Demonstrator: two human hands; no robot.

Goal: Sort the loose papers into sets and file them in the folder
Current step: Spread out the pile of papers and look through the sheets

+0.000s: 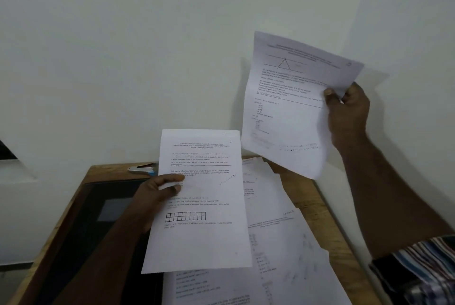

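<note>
My left hand (157, 191) pinches the left edge of a printed sheet (199, 238) with a small grid drawing, held above the desk. My right hand (347, 110) grips the right edge of a second printed sheet (290, 112) with a triangle diagram, raised high in front of the wall. Several loose printed papers (283, 243) lie spread over the right half of the wooden desk (327, 218). A black folder (103, 211) lies flat on the desk's left half, partly under my left forearm.
A stapler (144, 168) sits at the desk's back edge, beside the folder. The desk stands against a plain white wall (147, 46). A dark object (6, 150) shows at the far left edge.
</note>
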